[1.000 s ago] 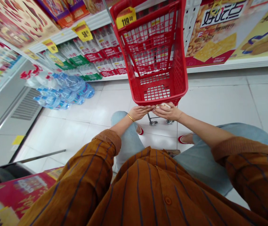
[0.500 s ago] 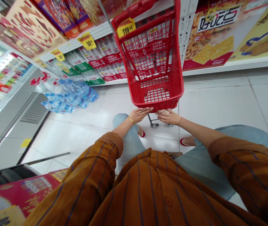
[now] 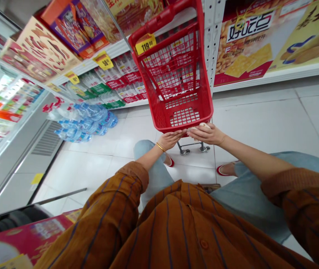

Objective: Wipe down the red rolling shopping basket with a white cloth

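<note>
A red wheeled shopping cart [image 3: 183, 123] stands in front of me, its basket holding nothing that I can see. My left hand [image 3: 171, 140] is at the near rim with its fingers stretched out and together; it wears a gold bracelet. Beside it my right hand [image 3: 206, 135] is closed around a crumpled white cloth [image 3: 204, 126], perhaps a tissue, at the near right corner of the rim. The fingertips of both hands nearly meet. Whether the left fingers touch the cloth, I cannot tell.
Behind the cart runs a shelf [image 3: 131, 104] with packed bottles. Large biscuit boxes [image 3: 249, 48] stand at the right. Blue water bottles [image 3: 88, 119] sit on the floor at left, near a refrigerated case [image 3: 16, 157]. A red box [image 3: 30, 235] lies close on my left.
My right hand has shifted slightly right and up along the rim, and more of the white cloth shows. The left hand stays at the rim. The view has shifted a little.
</note>
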Motion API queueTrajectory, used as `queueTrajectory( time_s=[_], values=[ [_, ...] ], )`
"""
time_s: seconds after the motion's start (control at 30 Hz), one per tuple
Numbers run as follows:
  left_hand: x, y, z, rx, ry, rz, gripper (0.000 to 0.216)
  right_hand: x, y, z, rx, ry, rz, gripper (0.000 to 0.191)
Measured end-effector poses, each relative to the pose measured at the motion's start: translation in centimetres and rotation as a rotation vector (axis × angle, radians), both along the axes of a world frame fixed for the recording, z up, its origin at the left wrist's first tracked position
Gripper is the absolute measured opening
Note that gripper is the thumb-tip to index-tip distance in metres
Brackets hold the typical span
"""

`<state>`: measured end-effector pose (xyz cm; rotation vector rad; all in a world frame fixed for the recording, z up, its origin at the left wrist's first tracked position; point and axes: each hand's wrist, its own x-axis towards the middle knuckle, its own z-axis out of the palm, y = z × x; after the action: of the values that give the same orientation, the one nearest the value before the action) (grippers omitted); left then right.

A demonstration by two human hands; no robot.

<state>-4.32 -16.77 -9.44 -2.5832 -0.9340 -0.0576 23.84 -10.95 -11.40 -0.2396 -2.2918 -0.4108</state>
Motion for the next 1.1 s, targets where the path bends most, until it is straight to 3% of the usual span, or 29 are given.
queueTrajectory(
  time_s=[0.37, 0.53, 0.7, 0.9, 1.1],
  values=[
    [-1.2, 0.0, -0.1, -0.009, -0.017, 0.022, 0.064, -1.5, -0.2, -3.8, -0.014, 0.001, -0.013, 0.037],
    [-2.1, 0.0, -0.2, 0.068, -0.017, 0.012, 0.061, -0.9, -1.0, -4.6, 0.030, -0.140, -0.071, 0.024],
    [-2.6, 0.0, -0.2, 0.095, 0.019, 0.021, 0.056, -1.4, -1.5, -3.5, 0.038, -0.114, -0.036, 0.020],
    [-2.7, 0.2, -0.6, 0.091, 0.047, 0.042, 0.052, -2.0, -0.1, -0.7, 0.025, 0.015, -0.022, 0.035],
    [-2.8, 0.3, -0.9, 0.097, 0.034, 0.045, 0.055, -1.9, 0.5, -1.6, -0.059, -0.016, -0.029, 0.030]
  ],
)
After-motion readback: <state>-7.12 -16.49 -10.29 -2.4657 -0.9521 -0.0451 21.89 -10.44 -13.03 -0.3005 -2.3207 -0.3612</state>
